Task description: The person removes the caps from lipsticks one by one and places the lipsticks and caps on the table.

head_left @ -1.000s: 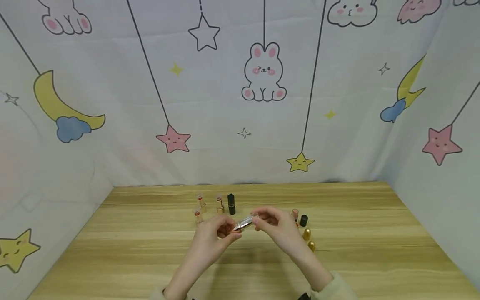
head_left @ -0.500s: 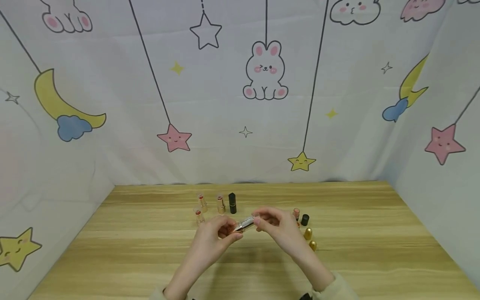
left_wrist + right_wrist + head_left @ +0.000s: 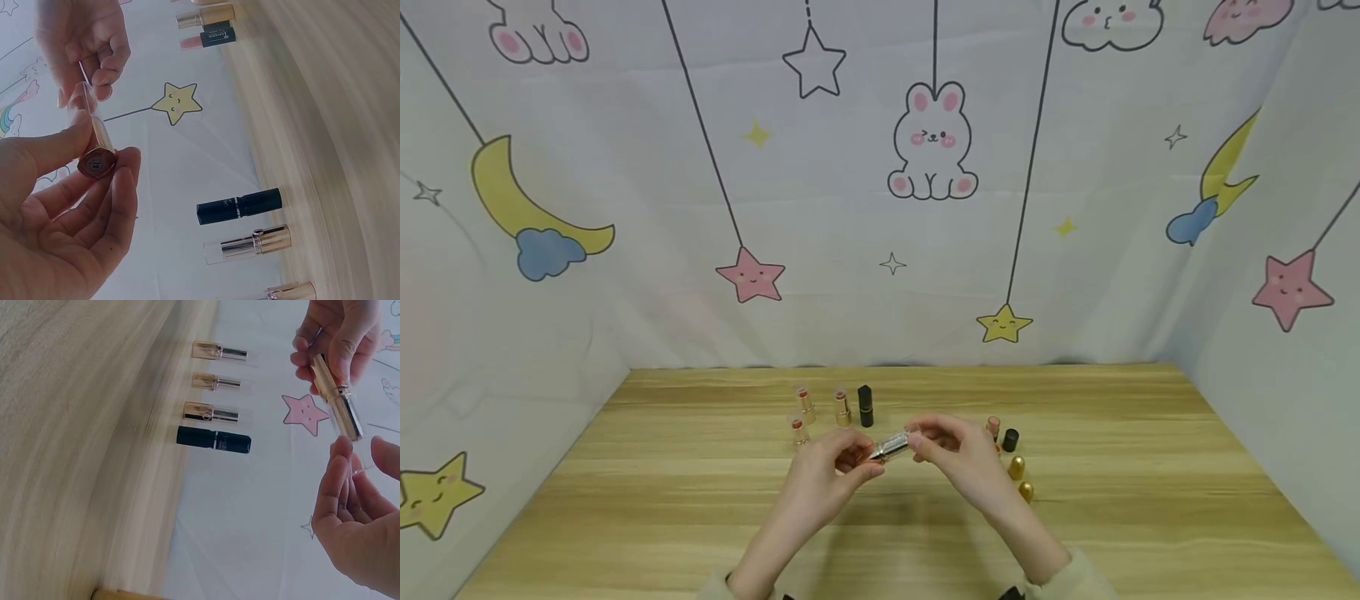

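Both hands (image 3: 826,473) (image 3: 958,458) pinch one clear-capped lipstick (image 3: 891,446) — tilted — above the table (image 3: 662,517).

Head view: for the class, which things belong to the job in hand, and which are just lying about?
Likely in the job:
held lipstick
left hand, gripping one end
right hand, at the other

Just about, apparently untouched:
three clear-capped lipsticks
black tube
pink lipstick
black cap
two gold pieces

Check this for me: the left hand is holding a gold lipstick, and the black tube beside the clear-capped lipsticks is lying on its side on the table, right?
Not quite: the black tube stands upright on the table, as the head view shows. The left hand is indeed holding a gold lipstick.
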Motion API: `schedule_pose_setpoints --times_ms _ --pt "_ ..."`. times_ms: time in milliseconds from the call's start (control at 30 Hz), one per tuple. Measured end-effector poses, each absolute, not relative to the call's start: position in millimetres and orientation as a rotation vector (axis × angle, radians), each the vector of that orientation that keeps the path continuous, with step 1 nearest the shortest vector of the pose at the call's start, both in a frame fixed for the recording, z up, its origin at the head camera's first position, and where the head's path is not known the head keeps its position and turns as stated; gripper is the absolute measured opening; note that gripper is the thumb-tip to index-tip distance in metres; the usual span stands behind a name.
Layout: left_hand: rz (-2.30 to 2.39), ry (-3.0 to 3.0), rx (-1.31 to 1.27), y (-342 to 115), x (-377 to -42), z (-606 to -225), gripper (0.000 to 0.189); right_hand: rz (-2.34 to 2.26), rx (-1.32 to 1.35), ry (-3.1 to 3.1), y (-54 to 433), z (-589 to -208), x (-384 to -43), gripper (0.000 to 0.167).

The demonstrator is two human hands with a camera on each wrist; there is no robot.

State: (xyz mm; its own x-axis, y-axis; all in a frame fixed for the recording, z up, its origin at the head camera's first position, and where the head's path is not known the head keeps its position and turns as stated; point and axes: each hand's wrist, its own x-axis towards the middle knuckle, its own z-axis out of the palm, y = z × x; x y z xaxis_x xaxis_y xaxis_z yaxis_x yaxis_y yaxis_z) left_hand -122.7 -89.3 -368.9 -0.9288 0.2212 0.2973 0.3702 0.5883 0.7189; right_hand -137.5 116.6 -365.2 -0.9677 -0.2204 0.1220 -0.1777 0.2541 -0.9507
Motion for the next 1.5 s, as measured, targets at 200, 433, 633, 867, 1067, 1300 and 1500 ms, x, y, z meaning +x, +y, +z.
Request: schedule_pose_setpoints --times_ms 200,433,633,867,1067,1300,1500 --pt "-1.252 -2.64 -0.464 -92.4 -122.5 -370.5 0.015 -1.932 -0.31 2.5 123.8 -362.8 -138.5 0.026" --pt "-1.243 -2.674 -0.486 -91.2 -123.3 -369.4 0.014 -1.92 -0.339 2.492 126.0 -361.1 -137.3 0.028" --pt "-1.236 -2.671 -0.487 -89.1 -124.3 -369.9 0.015 -1.903 -0.303 2.527 128.5 -360.5 -136.3 0.026" --pt "-1.223 -2.663 -0.498 -86.0 -125.7 -369.3 0.015 -1.904 -0.28 2.548 131.8 -359.2 -135.1 0.027" --pt "-1.275 -2.679 -0.497 -84.2 -126.3 -368.8 0.018 -1.902 -0.263 2.56 133.7 -357.2 -133.1 0.028" --pt "-1.308 -2.669 -0.511 -82.8 -127.1 -370.2 0.018 -1.891 -0.242 2.607 139.5 -355.4 -131.7 0.026" --pt "-1.303 -2.671 -0.524 -82.0 -128.2 -371.2 0.017 -1.867 -0.272 2.686 147.9 -352.7 -131.4 0.025"
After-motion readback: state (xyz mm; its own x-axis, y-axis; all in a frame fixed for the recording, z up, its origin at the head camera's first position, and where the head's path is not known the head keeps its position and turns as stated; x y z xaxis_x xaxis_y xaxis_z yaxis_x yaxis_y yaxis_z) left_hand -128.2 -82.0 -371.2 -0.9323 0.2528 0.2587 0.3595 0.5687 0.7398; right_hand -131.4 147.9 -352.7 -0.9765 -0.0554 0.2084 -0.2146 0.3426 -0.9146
